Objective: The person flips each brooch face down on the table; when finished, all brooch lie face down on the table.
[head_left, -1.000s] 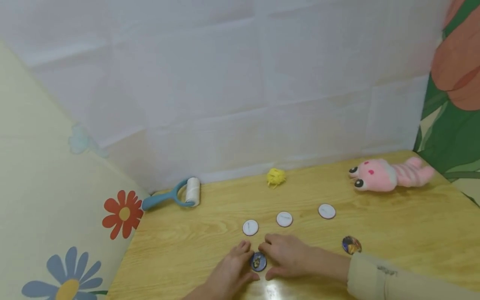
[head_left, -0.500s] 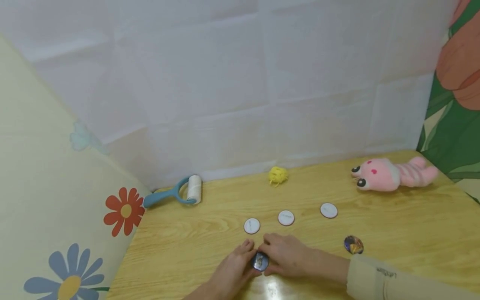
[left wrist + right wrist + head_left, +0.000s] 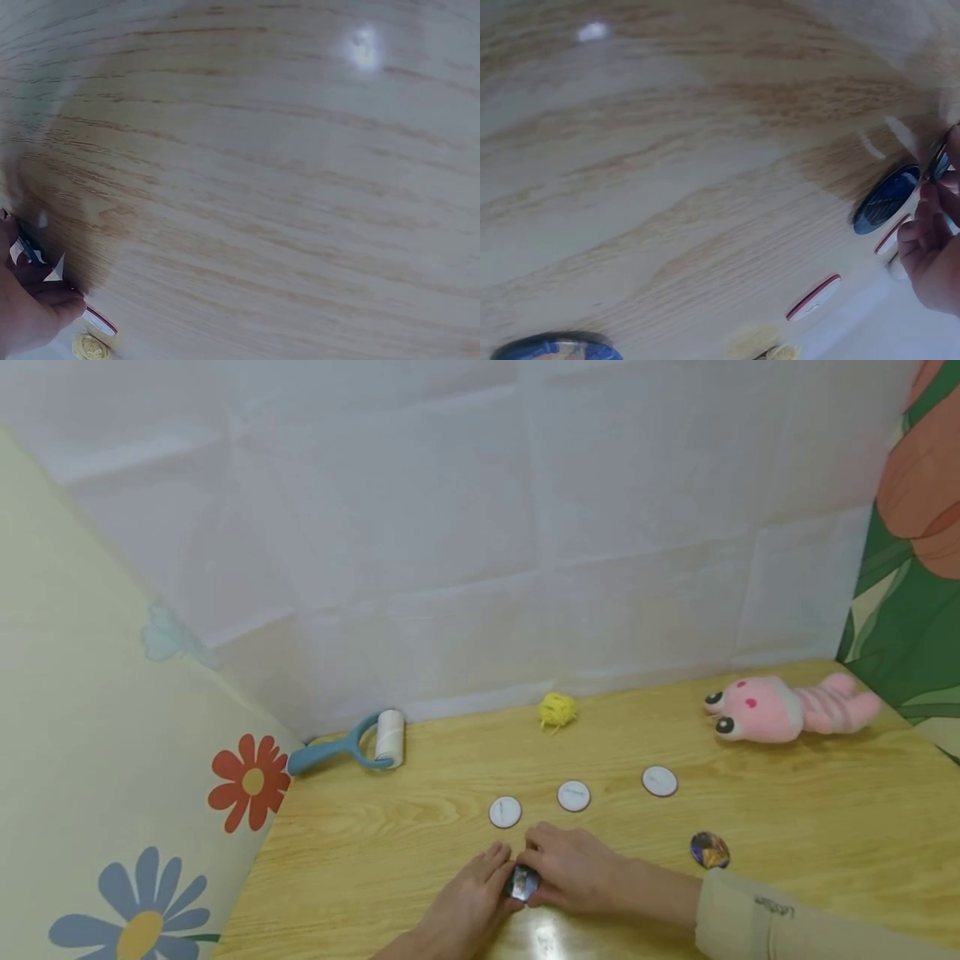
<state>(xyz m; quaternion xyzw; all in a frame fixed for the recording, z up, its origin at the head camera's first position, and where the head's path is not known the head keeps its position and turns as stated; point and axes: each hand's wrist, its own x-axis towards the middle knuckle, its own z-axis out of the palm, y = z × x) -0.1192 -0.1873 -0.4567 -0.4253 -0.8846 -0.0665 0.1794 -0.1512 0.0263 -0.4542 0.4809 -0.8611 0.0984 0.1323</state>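
Observation:
A small round blue button badge (image 3: 522,883) is between my two hands, tilted above the wooden table (image 3: 360,843). My left hand (image 3: 467,893) holds its left edge with fingers and thumb. From the other side, my right hand (image 3: 573,867) pinches its right edge. In the right wrist view a second dark blue badge (image 3: 887,199) lies on the table beside the right fingers (image 3: 924,225); the head view does not show it. Just beyond the hands lies a white-faced badge (image 3: 505,812) with a red rim.
Two more white-faced badges (image 3: 573,796) (image 3: 659,781) lie farther right. A colourful badge (image 3: 709,850) is near the right sleeve (image 3: 780,914). Along the back stand a blue-handled lint roller (image 3: 352,747), a yellow ball (image 3: 557,711) and a pink plush toy (image 3: 780,708).
The blue badge has tilted up between my hands, and its face now catches the light. My fingers have closed in around its edges.

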